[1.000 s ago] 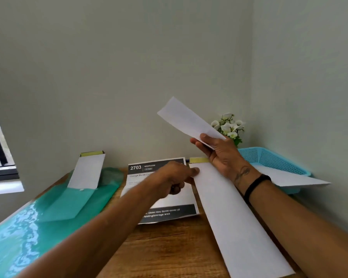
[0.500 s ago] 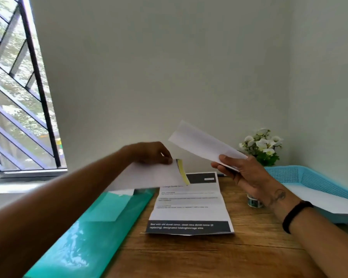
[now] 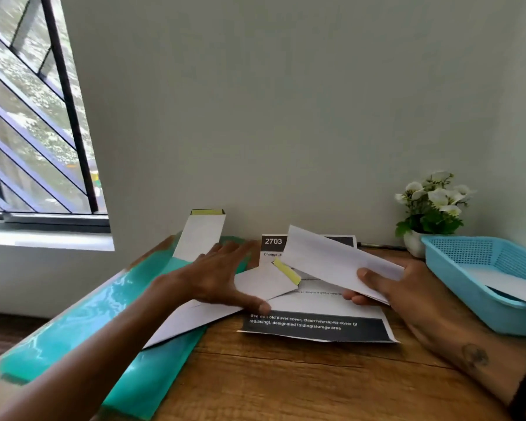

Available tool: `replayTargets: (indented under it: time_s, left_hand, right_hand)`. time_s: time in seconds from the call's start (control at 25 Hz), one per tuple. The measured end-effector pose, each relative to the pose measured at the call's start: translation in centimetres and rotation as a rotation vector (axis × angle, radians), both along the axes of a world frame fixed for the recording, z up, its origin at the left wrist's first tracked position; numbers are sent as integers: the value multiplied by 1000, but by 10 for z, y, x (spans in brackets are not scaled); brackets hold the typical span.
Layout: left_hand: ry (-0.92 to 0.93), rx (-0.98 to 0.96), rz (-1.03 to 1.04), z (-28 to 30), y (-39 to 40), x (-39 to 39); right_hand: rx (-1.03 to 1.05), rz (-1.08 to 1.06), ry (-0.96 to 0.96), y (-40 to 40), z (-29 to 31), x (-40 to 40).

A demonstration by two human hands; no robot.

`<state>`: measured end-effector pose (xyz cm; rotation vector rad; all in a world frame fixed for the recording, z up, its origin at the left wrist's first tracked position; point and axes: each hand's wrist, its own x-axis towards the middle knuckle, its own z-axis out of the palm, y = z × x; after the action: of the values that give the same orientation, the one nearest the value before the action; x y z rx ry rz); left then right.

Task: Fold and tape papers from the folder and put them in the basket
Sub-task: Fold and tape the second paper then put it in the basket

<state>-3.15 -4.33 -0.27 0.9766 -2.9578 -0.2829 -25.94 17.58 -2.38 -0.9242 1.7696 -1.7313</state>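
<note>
White paper is being handled in the folding-and-taping step. A folded strip [image 3: 325,262] is pinched between thumb and fingers of the right hand [image 3: 386,287], raised above the printed sheet [image 3: 316,326] at centre. The left hand [image 3: 213,278], fingers spread flat, is pressed on a taped folded paper [image 3: 255,287] lying across the green folder [image 3: 82,329] at 9 o'clock. The blue basket [image 3: 480,287], with paper already inside, is found at 3 o'clock. By judgement, the held strip is to be carried next to the basket and released.
</note>
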Motion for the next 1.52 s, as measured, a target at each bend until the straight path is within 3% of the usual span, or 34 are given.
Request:
replayTargets:
  time_s: [0.2, 0.48, 0.72, 0.88, 1.12, 1.52]
  left_hand:
    - [-47, 74, -16, -7, -3, 10]
    - [238, -160, -158, -9, -9, 18]
    - [418, -196, -234, -9, -21, 24]
    - [468, -198, -136, -13, -23, 24]
    - [797, -203, 41, -9, -19, 22]
    - [962, -198, 163, -7, -20, 20]
  right_hand:
    - [39, -14, -52, -5, -7, -5]
    - [53, -1, -5, -7, -12, -11]
    - [14, 6, 12, -3, -6, -12]
    - [-3, -33, 37, -2, -3, -15]
    - [11, 53, 98, -1, -1, -12]
    - [87, 212, -18, 2, -1, -11]
